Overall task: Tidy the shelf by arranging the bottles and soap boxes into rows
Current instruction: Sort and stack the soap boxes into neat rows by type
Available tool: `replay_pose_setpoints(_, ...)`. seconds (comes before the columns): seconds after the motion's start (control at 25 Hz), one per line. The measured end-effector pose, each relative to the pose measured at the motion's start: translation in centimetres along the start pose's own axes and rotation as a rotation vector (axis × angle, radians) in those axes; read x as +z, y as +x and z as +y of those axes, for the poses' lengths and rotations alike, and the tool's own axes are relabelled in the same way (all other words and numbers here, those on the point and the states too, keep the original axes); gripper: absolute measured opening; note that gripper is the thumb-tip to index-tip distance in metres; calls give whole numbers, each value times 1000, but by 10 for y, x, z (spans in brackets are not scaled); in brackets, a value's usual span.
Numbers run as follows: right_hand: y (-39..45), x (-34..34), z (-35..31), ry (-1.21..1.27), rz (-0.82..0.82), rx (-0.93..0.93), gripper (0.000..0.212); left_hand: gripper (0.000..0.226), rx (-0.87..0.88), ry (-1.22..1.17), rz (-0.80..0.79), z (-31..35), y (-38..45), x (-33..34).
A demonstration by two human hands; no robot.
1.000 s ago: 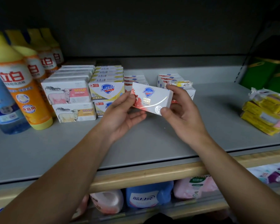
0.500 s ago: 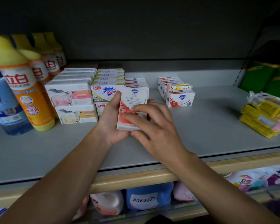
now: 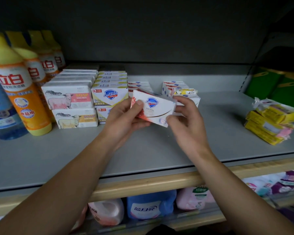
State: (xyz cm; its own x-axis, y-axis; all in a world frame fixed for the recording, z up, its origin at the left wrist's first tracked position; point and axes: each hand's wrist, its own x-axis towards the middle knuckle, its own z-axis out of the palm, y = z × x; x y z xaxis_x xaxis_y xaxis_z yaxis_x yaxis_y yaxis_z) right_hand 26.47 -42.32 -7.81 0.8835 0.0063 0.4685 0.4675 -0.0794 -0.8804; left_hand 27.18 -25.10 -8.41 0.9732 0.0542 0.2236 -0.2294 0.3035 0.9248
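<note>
We held a white soap box (image 3: 155,108) up in the air with both hands, just above the grey shelf (image 3: 159,146). Our left hand (image 3: 124,116) gripped its left end, with the thumb on the front and the fingers curled behind. Our right hand (image 3: 187,121) pinched its right end between thumb and fingers. The box was tilted, with its left side higher (it had a blue shield and some red on it). Just past our left hand sat a stack of yellow and white soap boxes (image 3: 109,97), and further left of that hand were the sheep soap boxes (image 3: 70,106), two high. Far out to the left stood a row of orange bottles (image 3: 22,92) with yellow tops, and a blue bottle (image 3: 2,114) was beside the nearest one. Behind the box we held, more white soap boxes (image 3: 138,85) lay in a row. Just past our right hand was another small row of white boxes (image 3: 175,86), with a yellow pack (image 3: 185,92) on top. Well off to the right of that hand lay a pile of yellow packets (image 3: 271,121).
</note>
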Motion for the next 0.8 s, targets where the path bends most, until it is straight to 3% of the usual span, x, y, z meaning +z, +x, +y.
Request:
replay_pose_setpoints(0.16,7,-11,1,-258,-176,93,29,10,251,388,89,0,1,-5)
replay_pose_setpoints(0.32,24,-11,-8,-344,-265,9,25,17,227,516,36,11,-3,0)
replay_pose_setpoints(0.44,42,-9,-8,-402,-285,-21,27,26,257,771,94,26,1,-1)
replay_pose_setpoints(0.6,74,-2,11,-584,-189,-117,36,41,666,1214,377,54,13,-23)
replay_pose_setpoints(0.8,109,34,49,-826,-259,-235,41,58,549,1742,343,37,31,-48)
